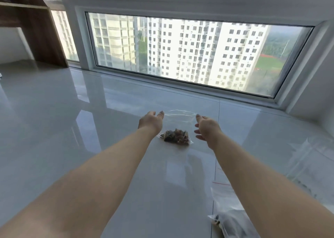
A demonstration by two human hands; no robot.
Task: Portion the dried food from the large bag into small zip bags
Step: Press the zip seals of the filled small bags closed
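With my left hand [151,122] and right hand [206,127] open beside the small zip bag [178,127], I should press its seal fully shut.

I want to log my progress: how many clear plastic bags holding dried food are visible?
2: one small clear zip bag between both hands, another clear bag bottom right, partly behind the forearm. More may be hidden.

Two bare hands are seen mid-frame, the left hand [151,122] and the right hand [206,127]. Three plastic bags are counted: a small zip bag [176,127] between them, a second bag [229,214] at lower right, and a large clear bag [307,165] at the right edge.
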